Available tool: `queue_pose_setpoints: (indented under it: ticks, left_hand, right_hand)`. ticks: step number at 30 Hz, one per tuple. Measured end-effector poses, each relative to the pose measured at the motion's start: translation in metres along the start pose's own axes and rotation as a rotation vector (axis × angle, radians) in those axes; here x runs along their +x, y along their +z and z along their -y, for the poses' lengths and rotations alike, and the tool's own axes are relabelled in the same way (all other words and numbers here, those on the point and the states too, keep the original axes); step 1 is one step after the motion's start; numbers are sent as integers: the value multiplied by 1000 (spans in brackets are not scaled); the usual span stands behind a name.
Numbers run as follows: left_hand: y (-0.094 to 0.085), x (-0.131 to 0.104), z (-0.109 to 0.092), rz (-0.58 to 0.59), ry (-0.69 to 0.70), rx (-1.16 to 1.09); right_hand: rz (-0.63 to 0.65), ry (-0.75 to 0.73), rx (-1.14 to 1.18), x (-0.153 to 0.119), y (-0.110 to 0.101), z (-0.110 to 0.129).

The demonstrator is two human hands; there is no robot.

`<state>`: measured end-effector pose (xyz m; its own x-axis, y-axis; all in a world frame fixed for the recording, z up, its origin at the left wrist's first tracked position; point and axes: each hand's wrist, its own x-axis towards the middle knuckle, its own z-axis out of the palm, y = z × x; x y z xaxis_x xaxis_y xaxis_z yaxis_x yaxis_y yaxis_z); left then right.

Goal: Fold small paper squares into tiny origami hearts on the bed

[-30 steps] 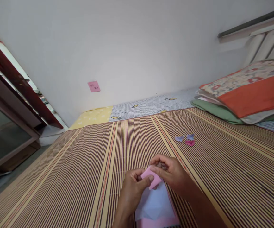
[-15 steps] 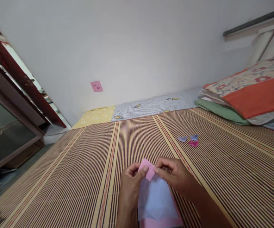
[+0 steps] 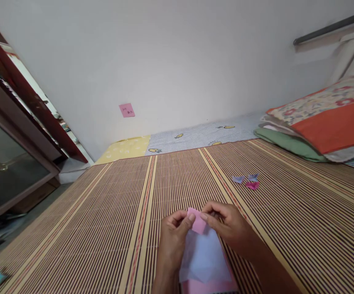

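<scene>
left hand (image 3: 174,229) and right hand (image 3: 227,222) both pinch a small pink paper (image 3: 199,226), seemingly unfinished, above a pale blue sheet (image 3: 205,257); three folded papers (image 3: 252,185) look done on the striped mat (image 3: 103,204).

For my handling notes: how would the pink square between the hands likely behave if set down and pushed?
The pink square probably weighs little, since it looks like paper. It seems stiff enough to hold its shape, as its edges look straight between the left hand and right hand. Being flat, it would likely slide rather than roll.
</scene>
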<state>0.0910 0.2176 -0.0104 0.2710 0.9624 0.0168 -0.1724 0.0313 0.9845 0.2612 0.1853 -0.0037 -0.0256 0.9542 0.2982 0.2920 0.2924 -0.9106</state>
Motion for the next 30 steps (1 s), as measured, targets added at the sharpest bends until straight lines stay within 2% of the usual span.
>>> queue_pose_setpoints:
  ticks: [5, 13, 25, 30]
  left_hand:
    - [2, -1, -4, -37, 15, 31]
    - [6, -4, -9, 23, 74, 213]
    - [4, -8, -13, 124, 185, 391]
    - [4, -10, -18, 190, 175, 442]
  right_hand:
    - [-9, 2, 37, 0, -2, 1]
    - [-60, -9, -4, 0, 3, 0]
    - [-6, 4, 10, 1, 2, 1]
    - [1, 28, 69, 1, 5, -3]
